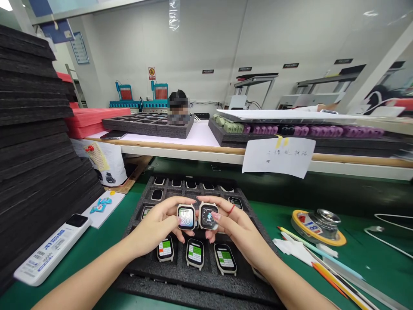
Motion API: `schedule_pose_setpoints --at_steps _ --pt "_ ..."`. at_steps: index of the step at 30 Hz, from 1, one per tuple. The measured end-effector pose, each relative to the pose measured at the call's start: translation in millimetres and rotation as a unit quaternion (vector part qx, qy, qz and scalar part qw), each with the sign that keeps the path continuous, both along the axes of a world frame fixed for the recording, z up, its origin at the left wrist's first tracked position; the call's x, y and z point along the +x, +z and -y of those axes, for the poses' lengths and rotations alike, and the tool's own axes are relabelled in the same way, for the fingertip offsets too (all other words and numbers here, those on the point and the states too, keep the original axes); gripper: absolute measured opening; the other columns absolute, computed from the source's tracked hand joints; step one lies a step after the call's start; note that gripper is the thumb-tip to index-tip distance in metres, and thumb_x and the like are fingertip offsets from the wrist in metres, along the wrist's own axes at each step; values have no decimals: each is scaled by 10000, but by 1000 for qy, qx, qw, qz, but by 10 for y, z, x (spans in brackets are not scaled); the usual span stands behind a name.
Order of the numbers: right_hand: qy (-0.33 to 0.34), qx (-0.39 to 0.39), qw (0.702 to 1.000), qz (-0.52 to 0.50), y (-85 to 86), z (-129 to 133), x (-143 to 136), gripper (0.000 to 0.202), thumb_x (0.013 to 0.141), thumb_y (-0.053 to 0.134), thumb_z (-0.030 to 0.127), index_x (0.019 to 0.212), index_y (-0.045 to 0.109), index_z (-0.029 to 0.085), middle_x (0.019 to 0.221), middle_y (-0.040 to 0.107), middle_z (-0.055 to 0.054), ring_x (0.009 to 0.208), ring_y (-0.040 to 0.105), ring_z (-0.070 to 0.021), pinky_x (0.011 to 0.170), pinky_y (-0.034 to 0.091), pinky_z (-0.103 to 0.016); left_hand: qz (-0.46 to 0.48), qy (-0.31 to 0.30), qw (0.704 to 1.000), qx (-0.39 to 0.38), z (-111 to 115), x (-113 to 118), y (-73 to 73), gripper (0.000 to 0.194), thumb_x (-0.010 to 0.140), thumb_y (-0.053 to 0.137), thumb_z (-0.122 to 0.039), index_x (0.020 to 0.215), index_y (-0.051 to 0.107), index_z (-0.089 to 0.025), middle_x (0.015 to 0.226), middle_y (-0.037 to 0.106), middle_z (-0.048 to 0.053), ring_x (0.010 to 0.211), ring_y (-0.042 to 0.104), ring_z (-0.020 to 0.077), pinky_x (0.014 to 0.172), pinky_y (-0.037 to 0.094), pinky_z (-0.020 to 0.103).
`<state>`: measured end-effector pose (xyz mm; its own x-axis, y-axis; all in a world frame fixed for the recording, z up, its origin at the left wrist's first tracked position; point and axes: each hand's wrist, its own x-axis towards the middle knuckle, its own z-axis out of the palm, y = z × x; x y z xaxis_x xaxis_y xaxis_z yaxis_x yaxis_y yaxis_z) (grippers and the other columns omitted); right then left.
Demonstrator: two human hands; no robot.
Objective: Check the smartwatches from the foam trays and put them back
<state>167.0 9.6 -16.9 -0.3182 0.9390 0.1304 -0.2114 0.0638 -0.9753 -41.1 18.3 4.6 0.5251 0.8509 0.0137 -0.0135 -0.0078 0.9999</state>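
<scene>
My left hand point(161, 221) is closed around a smartwatch point(186, 216) whose lit face shows large digits. Beside it, my right hand point(230, 221) grips another smartwatch point(208, 216) with a dark dial, its thumb on the screen. Both watches are upright, close together, above a black foam tray point(142, 277). In the front row of the tray lie three watches with green and white screens: a left one point(165, 249), a middle one point(195, 253) and a right one point(225, 258). Several dark-screened watches sit in the back compartments, and my hands hide part of the middle rows.
Black foam sheets point(32, 155) are stacked at the left, near a white boxed device point(53, 249). At the right lie a tape roll point(318, 227) and several pens point(322, 249). A shelf point(200, 150) crosses behind the tray; a person's head shows beyond it.
</scene>
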Motion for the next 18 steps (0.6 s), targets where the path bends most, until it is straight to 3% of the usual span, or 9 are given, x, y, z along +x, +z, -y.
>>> schedule_pose_setpoints --at_steps 12,18 --pt "8 1 1000 13 21 18 -14 440 813 714 426 1161 605 179 729 685 -2 584 652 -115 562 563 -232 -16 21 1000 -3 31 6 11 369 844 535 -178 1209 576 -152 916 693 62 722 705 160 619 605 259" --pt "8 -3 1000 20 7 6 -3 446 814 715 427 1161 599 172 836 707 -38 563 641 -108 543 562 -242 -24 27 999 -4 28 26 -2 352 868 579 -229 1213 574 -157 945 701 74 719 711 155 614 599 239"
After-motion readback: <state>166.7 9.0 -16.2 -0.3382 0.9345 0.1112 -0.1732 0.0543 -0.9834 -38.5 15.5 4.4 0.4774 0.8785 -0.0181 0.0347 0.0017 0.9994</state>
